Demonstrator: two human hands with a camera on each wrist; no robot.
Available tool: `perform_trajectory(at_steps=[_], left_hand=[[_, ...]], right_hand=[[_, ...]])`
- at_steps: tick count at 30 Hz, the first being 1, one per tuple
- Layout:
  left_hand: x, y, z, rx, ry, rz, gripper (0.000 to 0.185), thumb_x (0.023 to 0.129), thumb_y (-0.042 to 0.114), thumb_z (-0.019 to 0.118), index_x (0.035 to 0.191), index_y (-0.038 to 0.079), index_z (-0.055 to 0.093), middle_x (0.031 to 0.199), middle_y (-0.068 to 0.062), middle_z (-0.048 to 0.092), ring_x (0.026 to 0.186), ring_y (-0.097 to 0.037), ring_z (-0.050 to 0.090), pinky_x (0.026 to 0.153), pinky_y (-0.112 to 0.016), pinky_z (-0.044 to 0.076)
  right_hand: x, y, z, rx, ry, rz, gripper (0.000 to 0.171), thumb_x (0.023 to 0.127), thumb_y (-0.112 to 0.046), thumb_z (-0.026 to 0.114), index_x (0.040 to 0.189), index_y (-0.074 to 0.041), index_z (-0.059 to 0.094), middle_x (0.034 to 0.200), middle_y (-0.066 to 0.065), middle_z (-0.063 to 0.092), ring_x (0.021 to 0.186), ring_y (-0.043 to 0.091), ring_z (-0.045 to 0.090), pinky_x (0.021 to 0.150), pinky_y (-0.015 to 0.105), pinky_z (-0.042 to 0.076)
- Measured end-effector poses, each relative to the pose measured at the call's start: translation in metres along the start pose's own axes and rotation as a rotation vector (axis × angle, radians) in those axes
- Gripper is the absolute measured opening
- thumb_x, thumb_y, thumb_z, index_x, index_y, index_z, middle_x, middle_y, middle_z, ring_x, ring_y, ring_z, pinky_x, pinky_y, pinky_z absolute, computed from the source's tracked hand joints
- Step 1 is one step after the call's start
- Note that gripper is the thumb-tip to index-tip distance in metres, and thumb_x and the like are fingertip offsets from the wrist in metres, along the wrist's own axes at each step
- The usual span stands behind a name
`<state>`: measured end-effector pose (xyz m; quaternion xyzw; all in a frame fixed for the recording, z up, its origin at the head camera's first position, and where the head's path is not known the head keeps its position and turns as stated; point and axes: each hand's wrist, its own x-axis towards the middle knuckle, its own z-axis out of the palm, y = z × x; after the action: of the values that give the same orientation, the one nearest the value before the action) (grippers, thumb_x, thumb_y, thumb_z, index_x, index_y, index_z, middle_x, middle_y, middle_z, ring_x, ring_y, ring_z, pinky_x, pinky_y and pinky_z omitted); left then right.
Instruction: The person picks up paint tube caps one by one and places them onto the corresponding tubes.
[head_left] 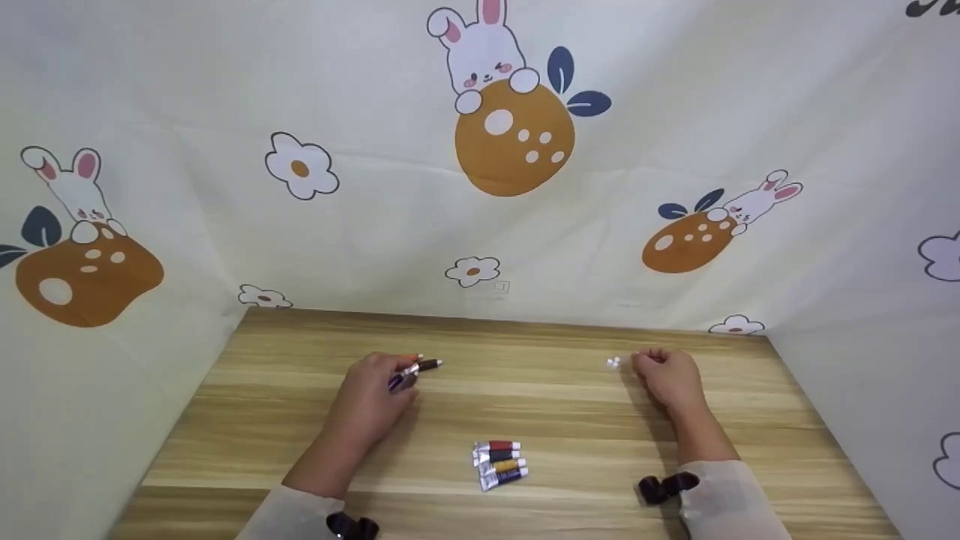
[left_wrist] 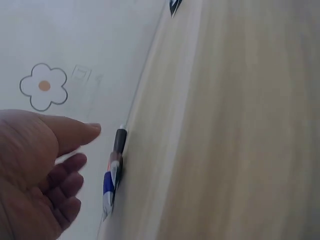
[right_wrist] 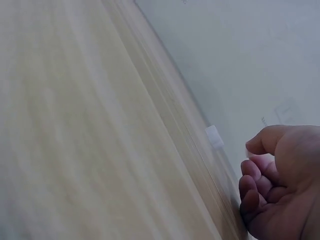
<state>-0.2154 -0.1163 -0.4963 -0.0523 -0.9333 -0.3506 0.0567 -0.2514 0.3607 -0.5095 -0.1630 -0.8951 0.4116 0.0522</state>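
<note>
Several small paint tubes point(head_left: 429, 365), with orange, dark and blue bands, lie together at the left part of the table. My left hand point(head_left: 373, 394) is right beside them, its thumb apart from the loosely bent fingers. In the left wrist view the blue-banded tube point(left_wrist: 108, 187) shows past the fingertips, with a gap between. On the right, my right hand point(head_left: 671, 379) pinches a small white cap point(right_wrist: 248, 153) between thumb and forefinger, mostly hidden by them. Just left of that hand is a little cluster of white caps point(head_left: 613, 362), seen as a white piece point(right_wrist: 214, 136) in the right wrist view.
Four-sided wood-grain table point(head_left: 570, 405) meets a cream cloth point(head_left: 390, 247) printed with rabbits and flowers at its back and sides. Near the front middle, several more paint tubes point(head_left: 501, 465) lie in a row, red, dark, yellow and blue, their white ends to the right.
</note>
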Motion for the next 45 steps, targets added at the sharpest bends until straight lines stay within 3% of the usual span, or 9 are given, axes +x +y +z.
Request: perform_trajectory(at_steps=[9, 18, 29, 33, 39, 45], left_hand=[[0.003, -0.016, -0.005, 0.073, -0.085, -0.122, 0.048, 0.089, 0.034, 0.088, 0.125, 0.006, 0.075, 0.124, -0.015, 0.069, 0.102, -0.026, 0.064, 0.091, -0.047, 0.055], [0.004, -0.024, -0.009, -0.007, -0.088, -0.141, 0.030, 0.092, 0.023, 0.085, 0.117, 0.007, 0.080, 0.118, -0.013, 0.072, 0.099, -0.022, 0.067, 0.086, -0.043, 0.058], [0.007, -0.027, -0.008, -0.043, -0.081, -0.147, 0.016, 0.092, 0.014, 0.084, 0.106, 0.008, 0.079, 0.112, -0.010, 0.075, 0.097, -0.021, 0.069, 0.087, -0.043, 0.060], [0.008, -0.027, -0.008, -0.051, -0.086, -0.166, 0.013, 0.094, 0.013, 0.082, 0.106, 0.008, 0.077, 0.112, -0.009, 0.075, 0.097, -0.020, 0.068, 0.087, -0.042, 0.059], [0.007, -0.027, -0.007, -0.058, -0.049, -0.131, 0.009, 0.094, 0.015, 0.083, 0.098, 0.011, 0.075, 0.108, -0.008, 0.075, 0.095, -0.021, 0.066, 0.085, -0.042, 0.056], [0.006, -0.022, -0.009, -0.118, -0.015, -0.129, 0.011, 0.095, 0.016, 0.083, 0.102, 0.012, 0.077, 0.113, -0.010, 0.074, 0.095, -0.020, 0.065, 0.080, -0.036, 0.055]], right_hand=[[-0.001, -0.003, -0.001, 0.160, 0.089, 0.058, 0.031, 0.095, -0.033, 0.075, 0.111, -0.006, 0.076, 0.090, -0.002, 0.073, 0.089, 0.015, 0.062, 0.074, 0.021, 0.051], [-0.001, -0.004, 0.000, 0.341, 0.060, 0.049, 0.039, 0.098, -0.020, 0.071, 0.130, 0.003, 0.072, 0.088, -0.010, 0.072, 0.079, 0.007, 0.068, 0.070, 0.020, 0.059], [0.000, -0.005, 0.000, 0.389, 0.072, 0.069, 0.032, 0.101, -0.028, 0.074, 0.118, -0.001, 0.074, 0.085, -0.001, 0.073, 0.075, 0.010, 0.066, 0.065, 0.023, 0.057], [0.000, -0.008, -0.001, 0.407, 0.053, 0.095, 0.035, 0.101, -0.033, 0.075, 0.119, -0.003, 0.074, 0.091, 0.000, 0.074, 0.080, 0.011, 0.068, 0.069, 0.024, 0.059], [-0.001, -0.015, -0.002, 0.470, 0.021, 0.142, 0.040, 0.102, -0.031, 0.075, 0.129, -0.003, 0.069, 0.112, 0.002, 0.074, 0.097, 0.010, 0.070, 0.082, 0.022, 0.062], [-0.003, -0.021, -0.003, 0.503, 0.015, 0.109, 0.041, 0.103, -0.026, 0.073, 0.133, 0.001, 0.067, 0.108, -0.003, 0.073, 0.095, 0.005, 0.066, 0.085, 0.019, 0.061]])
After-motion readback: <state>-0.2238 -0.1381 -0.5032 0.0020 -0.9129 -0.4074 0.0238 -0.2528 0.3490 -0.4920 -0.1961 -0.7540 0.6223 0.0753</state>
